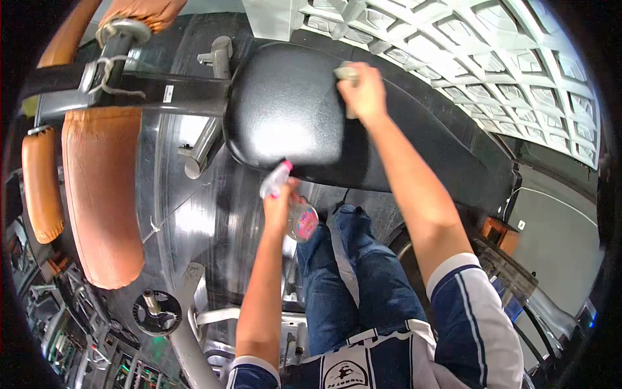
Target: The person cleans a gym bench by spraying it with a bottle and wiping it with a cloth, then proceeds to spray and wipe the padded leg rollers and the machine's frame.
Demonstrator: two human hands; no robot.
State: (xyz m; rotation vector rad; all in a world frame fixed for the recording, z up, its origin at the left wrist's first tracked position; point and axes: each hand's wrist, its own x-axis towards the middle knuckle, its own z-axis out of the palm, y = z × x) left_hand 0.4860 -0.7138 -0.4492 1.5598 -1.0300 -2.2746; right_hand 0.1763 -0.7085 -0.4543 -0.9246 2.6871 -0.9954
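Note:
My left hand [278, 206] is wrapped round the neck of a clear spray bottle [303, 222] with a white and pink trigger head. Its pink nozzle points up toward the near edge of a black padded bench [278, 84]. Over the pad's right part, my right hand [367, 96] is closed on a pale, folded cloth [348, 73], pressed at the black surface. Part of the cloth is hidden by the fingers, and the hand is slightly blurred. Light reflects off the pad near the bottle.
Brown padded rollers [103, 194] hang on a black metal bar [175, 94] at the left. A white lattice panel [466, 58] stands behind the bench. Below left is a pale machine frame [194, 353] with a black round plate [157, 312].

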